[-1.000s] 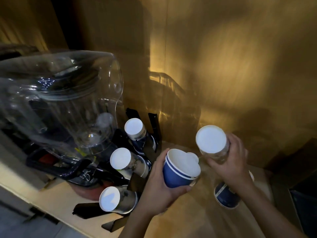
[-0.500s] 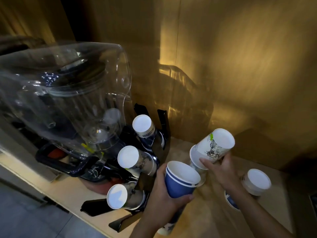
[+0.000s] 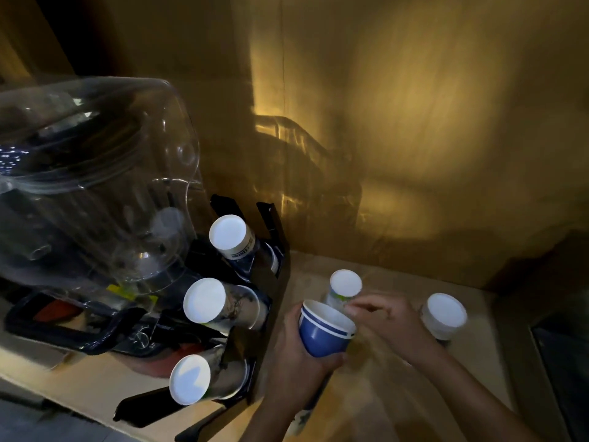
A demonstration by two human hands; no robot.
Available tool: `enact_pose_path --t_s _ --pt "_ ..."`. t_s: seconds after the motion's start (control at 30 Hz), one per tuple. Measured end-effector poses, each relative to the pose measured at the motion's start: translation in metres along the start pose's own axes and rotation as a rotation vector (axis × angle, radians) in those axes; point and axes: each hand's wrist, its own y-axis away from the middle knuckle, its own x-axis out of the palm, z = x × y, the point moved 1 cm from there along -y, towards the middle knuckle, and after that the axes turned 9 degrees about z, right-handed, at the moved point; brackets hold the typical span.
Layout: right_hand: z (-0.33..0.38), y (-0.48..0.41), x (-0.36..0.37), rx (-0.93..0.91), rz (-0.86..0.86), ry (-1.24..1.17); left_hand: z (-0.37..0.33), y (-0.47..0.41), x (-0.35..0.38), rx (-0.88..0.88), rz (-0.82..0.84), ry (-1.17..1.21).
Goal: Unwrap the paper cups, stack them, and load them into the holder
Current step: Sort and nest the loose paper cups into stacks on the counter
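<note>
My left hand (image 3: 294,365) grips a blue paper cup (image 3: 322,334) with white stripes, mouth up and tilted. Just behind it stands a white printed cup (image 3: 345,283), upside down. The blurred fingers of my right hand (image 3: 384,320) pinch its lower side, above the blue cup's rim. Another white cup (image 3: 444,314) stands upside down on the counter to the right. The black holder (image 3: 273,223) at the left carries three slanted cup stacks with their bottoms toward me: a back stack (image 3: 228,232), a middle stack (image 3: 204,299) and a front stack (image 3: 189,379).
A large clear plastic container (image 3: 95,186) on a dark base fills the left side, close to the holder. The wooden counter (image 3: 366,406) ends at a brown wall behind. A dark object (image 3: 567,362) sits at the right edge.
My right hand has brought the white printed cup down and turned it bottom-up behind the blue cup. My left hand still holds the blue cup. The camera has tilted down slightly.
</note>
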Motion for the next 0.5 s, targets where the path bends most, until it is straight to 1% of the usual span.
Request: enact_pose_path --t_s 0.07,0.13,0.23,0.37,0.43,0.5 --pt "0.01 0.006 0.001 0.026 0.152 -0.004 -0.004 -0.003 0.006 0.018 0.029 0.031" --pt "0.012 0.011 0.0 0.017 0.207 0.047 -0.011 -0.004 0.011 0.044 0.062 0.041" --pt "0.011 0.018 -0.005 0.011 0.199 0.041 -0.018 -0.004 0.017 0.074 0.122 0.043" --pt "0.011 0.027 -0.013 0.068 0.136 -0.065 -0.025 -0.008 0.018 0.019 0.282 0.096" --pt "0.014 0.029 -0.018 0.056 0.12 -0.076 -0.027 -0.009 0.014 -0.047 0.354 0.228" --pt "0.019 0.03 -0.026 0.056 0.114 -0.092 -0.026 -0.007 0.008 -0.15 0.467 0.438"
